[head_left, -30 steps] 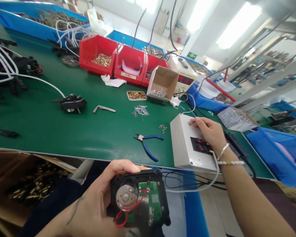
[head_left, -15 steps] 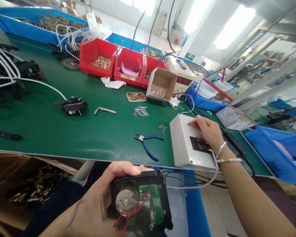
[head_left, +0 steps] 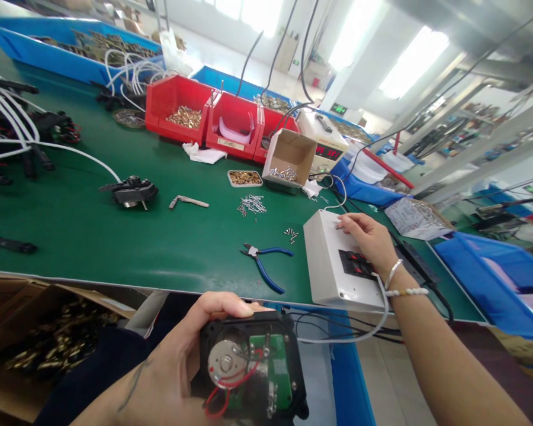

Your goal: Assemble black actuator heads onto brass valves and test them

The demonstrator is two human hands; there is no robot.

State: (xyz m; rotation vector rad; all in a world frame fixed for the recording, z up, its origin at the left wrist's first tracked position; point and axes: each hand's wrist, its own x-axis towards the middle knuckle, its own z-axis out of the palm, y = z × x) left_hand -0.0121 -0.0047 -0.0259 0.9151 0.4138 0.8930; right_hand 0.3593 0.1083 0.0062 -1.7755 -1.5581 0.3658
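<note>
My left hand (head_left: 213, 331) is wrapped round a black plastic housing (head_left: 295, 367) near the bench edge. Inside the housing show a round silver motor (head_left: 226, 359), red wires and a green circuit board (head_left: 279, 364). On the right, my right hand (head_left: 368, 236) rests over a white box (head_left: 322, 254), its thumb and forefinger pinched at a small metal toggle switch (head_left: 339, 225) on top. A black terminal block with red parts (head_left: 357, 264) sits below that hand, and a grey cable (head_left: 385, 316) runs from it. Blue-handled cutters (head_left: 266, 266) lie left of the box.
Small screws (head_left: 291, 235), metal pins (head_left: 254, 204) and a hex key (head_left: 189, 202) lie on the green bench (head_left: 115, 248). Red bins (head_left: 177, 130), a cardboard box (head_left: 288, 160) and a power supply (head_left: 324, 142) stand behind. Another black unit (head_left: 135, 192) lies left.
The view has shifted slightly. Both hands keep their places, the left on the housing and the right at the switch. The power supply's red display looks different.
</note>
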